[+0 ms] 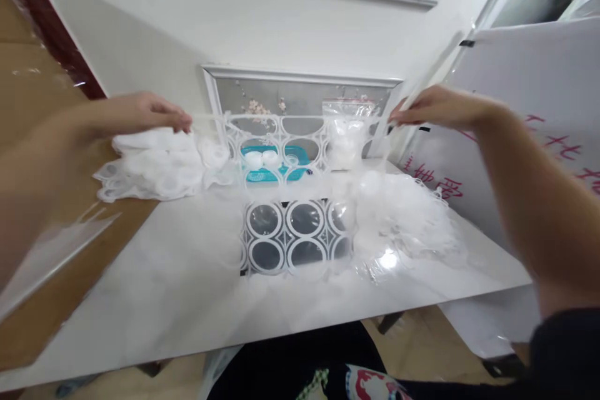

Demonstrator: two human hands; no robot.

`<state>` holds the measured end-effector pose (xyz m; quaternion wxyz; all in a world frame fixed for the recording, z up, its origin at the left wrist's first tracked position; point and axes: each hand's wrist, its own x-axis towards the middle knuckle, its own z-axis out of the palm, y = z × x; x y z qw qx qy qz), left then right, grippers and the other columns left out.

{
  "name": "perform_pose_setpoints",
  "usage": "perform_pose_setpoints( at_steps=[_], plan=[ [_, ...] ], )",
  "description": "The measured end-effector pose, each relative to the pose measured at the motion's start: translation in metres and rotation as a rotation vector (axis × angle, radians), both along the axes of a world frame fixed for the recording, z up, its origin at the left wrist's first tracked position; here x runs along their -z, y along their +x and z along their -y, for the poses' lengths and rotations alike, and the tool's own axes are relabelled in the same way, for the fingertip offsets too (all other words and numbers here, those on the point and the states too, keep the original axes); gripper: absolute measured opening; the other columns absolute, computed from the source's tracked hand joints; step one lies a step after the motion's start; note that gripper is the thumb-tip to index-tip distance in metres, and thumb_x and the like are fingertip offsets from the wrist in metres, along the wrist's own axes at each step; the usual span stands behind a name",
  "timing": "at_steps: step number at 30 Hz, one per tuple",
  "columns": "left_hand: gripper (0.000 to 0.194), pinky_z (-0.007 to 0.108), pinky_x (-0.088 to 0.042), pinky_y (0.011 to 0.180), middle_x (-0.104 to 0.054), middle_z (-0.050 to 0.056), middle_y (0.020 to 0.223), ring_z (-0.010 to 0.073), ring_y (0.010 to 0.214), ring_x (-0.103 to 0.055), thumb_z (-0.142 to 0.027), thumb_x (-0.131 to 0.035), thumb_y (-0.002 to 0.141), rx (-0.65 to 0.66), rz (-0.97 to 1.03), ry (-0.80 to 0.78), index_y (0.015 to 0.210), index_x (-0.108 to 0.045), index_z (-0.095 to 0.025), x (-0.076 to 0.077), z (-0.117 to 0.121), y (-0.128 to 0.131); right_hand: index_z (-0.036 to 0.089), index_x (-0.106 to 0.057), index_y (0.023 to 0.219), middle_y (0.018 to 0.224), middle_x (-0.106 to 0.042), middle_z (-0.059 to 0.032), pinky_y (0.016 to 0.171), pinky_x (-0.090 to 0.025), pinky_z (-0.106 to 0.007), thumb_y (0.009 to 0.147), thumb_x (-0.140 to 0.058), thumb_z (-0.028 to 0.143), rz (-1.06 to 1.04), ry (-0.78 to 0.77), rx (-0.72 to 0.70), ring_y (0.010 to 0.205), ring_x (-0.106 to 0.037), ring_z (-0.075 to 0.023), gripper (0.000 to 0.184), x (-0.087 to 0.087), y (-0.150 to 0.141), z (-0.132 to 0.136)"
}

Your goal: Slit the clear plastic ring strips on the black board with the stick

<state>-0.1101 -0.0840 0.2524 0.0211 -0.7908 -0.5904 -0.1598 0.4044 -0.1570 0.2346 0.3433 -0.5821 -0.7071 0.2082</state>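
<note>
My left hand (150, 112) pinches the left end of a white plastic sheet with round cut-outs (285, 134). My right hand (435, 107) pinches its right end. The sheet is stretched between them and held upright above the white table (178, 287). Through its holes I see a teal tray (276, 165) with small white round pieces. Below it a black block with white rings (293, 234) stands on the table.
A heap of white punched sheets (154, 165) lies at the left. Clear plastic shells (403, 225) are piled at the right. A small bag of white pieces (349, 134) leans at the back by a framed picture (300, 90). A white board with red writing (529, 119) stands at the right.
</note>
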Motion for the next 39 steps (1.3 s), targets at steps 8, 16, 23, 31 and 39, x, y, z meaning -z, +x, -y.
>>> perform_pose_setpoints(
  at_steps=[8,16,23,31,39],
  plan=[
    [0.049,0.026,-0.049,0.079,-0.071,0.004,0.08,0.0218,0.086,-0.065,-0.066,-0.058,0.074,0.096,0.19,-0.454,0.068,-0.068,-0.019,0.137,-0.087,0.015,0.012,-0.074,0.068,0.074,-0.072,-0.0065,0.065,-0.045,-0.025,0.076,-0.073,0.026,0.15,-0.226,0.081,0.068,-0.059,-0.014,0.016,0.134,-0.043,-0.122],
    [0.044,0.027,-0.051,0.081,-0.068,0.007,0.114,0.0216,0.095,-0.064,-0.052,-0.058,0.08,0.069,0.342,-0.333,0.106,-0.067,-0.017,0.237,-0.085,0.031,0.013,-0.073,0.074,0.086,-0.074,-0.0131,0.081,-0.046,-0.031,0.076,-0.074,0.026,0.15,-0.165,0.203,0.092,-0.066,-0.027,0.014,0.219,-0.088,-0.132],
    [0.041,0.038,-0.049,0.093,-0.065,0.009,0.121,0.0249,0.105,-0.062,-0.045,-0.055,0.084,0.116,0.332,-0.178,0.114,-0.063,-0.017,0.254,-0.006,0.031,0.015,-0.074,0.096,0.092,-0.075,-0.0073,0.075,-0.05,-0.026,0.089,-0.058,0.036,-0.043,-0.09,-0.003,0.088,-0.068,-0.0204,0.028,0.237,-0.182,-0.096],
    [0.027,0.037,-0.053,0.089,-0.071,0.015,0.109,0.0245,0.1,-0.067,-0.011,-0.041,0.095,0.546,-0.289,0.199,0.106,-0.065,-0.008,0.291,0.105,0.038,0.011,-0.073,0.076,0.06,-0.064,-0.0015,0.051,-0.035,-0.022,0.086,-0.059,0.042,-0.235,-0.116,-0.431,0.053,-0.052,-0.0109,0.036,0.283,-0.295,-0.055],
    [0.026,0.038,-0.051,0.095,-0.07,0.02,0.107,0.0259,0.102,-0.066,-0.006,-0.045,0.089,0.606,-0.331,0.237,0.107,-0.064,-0.002,0.299,0.107,0.04,0.013,-0.07,0.074,0.064,-0.065,-0.0034,0.053,-0.038,-0.023,0.083,-0.057,0.059,-0.316,-0.084,-0.397,0.057,-0.053,-0.0129,0.049,0.291,-0.292,-0.048]
  ],
)
